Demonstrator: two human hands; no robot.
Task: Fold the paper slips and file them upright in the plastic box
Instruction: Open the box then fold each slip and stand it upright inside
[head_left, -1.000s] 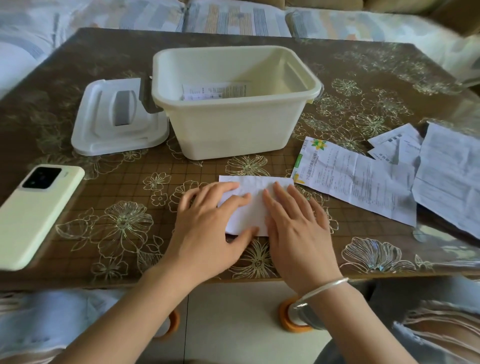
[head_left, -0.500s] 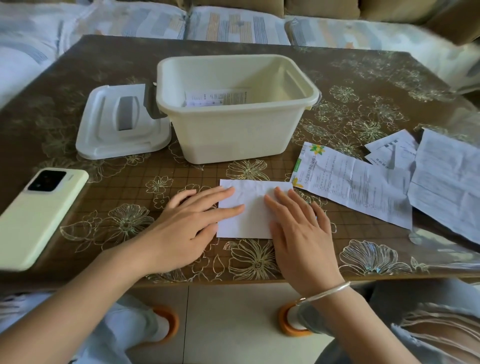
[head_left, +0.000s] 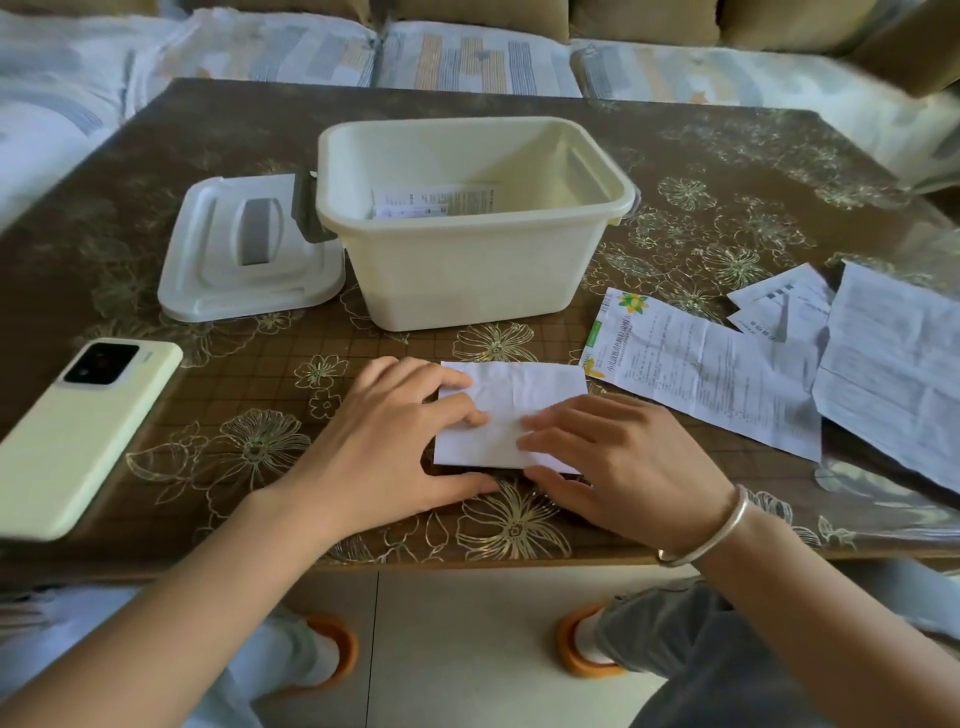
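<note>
In the head view, a folded white slip (head_left: 511, 410) was seen lying flat on the table (head_left: 208, 130), just in front of the plastic box (head_left: 467, 270) and between the two hands. The left hand (head_left: 395, 447) was rested on the slip's left edge with its fingertips pressed down and its thumb laid on the table. The right hand (head_left: 623, 467) was spread over the near right corner, fingers flat and thumb along the near edge. Both hands were relaxed and pressing, and nothing was seen to be grasped. The step in hand was judged to be the creasing of this slip. In the box a few filed slips (head_left: 436, 200) were stood against the far wall, while unfolded slips (head_left: 701, 374) were left lying well to the right, so the task was judged to be only partly done. The lid (head_left: 249, 249) was set beside the box on the left, and a phone (head_left: 78, 431) lay nearer the table's edge. For the next move, a firm pinch along one edge would be needed. The slip would then have to be lifted clear of the rim and lowered upright beside the filed ones, not dropped flat.
</note>
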